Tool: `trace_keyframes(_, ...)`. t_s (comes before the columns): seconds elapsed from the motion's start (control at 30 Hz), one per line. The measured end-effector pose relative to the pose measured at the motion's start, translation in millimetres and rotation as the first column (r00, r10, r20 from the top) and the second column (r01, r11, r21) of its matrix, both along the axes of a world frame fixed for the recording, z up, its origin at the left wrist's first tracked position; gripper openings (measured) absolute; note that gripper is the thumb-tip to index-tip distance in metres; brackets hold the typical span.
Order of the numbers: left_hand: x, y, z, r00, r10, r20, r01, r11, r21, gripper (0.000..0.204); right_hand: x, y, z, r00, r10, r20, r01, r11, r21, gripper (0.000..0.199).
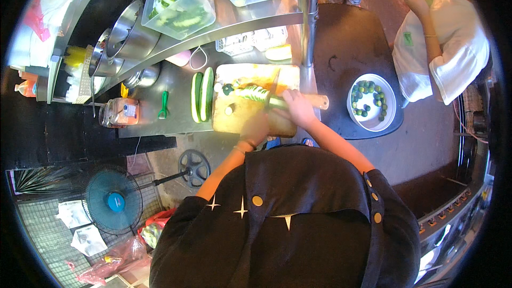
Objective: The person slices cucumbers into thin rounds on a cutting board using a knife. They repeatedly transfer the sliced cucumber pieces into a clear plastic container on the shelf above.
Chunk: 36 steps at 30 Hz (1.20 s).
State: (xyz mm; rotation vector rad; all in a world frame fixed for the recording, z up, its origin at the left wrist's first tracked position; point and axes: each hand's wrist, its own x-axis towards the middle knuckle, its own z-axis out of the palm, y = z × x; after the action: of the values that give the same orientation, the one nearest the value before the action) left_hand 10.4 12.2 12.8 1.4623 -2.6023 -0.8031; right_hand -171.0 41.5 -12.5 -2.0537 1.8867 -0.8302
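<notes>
Looking down over a steel counter (170, 112), a wooden cutting board (250, 122) holds a peeled cucumber (250, 93) partly cut, with a few trimmed ends beside it. Two whole cucumbers (201, 96) lie just left of the board, uncut, so most slicing seems left. The right hand (298, 108) is clenched around a knife (273, 92), blade down on the cucumber. The left hand (256, 127) is blurred near the board's front; its grip cannot be told.
</notes>
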Motion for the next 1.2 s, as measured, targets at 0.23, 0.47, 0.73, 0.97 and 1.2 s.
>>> trace_keyframes(0.23, 6.0, 14.7, 35.1, 0.993, 0.116, 0.022, -0.115, 0.993, -0.029, 0.027, -8.3, 10.2, 3.2, 0.971, 0.036, 0.235, -0.018, 0.997, -0.08, 0.039)
trace_keyframes(0.47, 3.7, 22.6, 33.5, 0.989, 0.131, 0.066, -0.132, 0.991, 0.013, 0.026, -8.1, 9.6, -8.5, 0.957, 0.032, 0.289, 0.0, 0.994, -0.111, 0.036)
trace_keyframes(0.73, -4.1, 12.8, -3.4, 0.99, 0.133, 0.057, -0.136, 0.988, 0.068, 0.028, -7.1, 7.8, -12.2, 0.968, 0.03, 0.251, 0.002, 0.992, -0.127, 0.036)
trace_keyframes(0.97, -7.1, 8.5, 33.5, 0.993, 0.093, 0.077, -0.098, 0.992, 0.073, 0.028, -7.9, 8.6, -15.0, 0.964, 0.012, 0.264, 0.02, 0.993, -0.118, 0.038)
trace_keyframes(1.2, 4.3, 21.6, 31.0, 0.987, 0.116, 0.111, -0.115, 0.993, -0.014, 0.028, -8.8, 6.1, -19.0, 0.955, 0.038, 0.295, 0.012, 0.986, -0.164, 0.04)
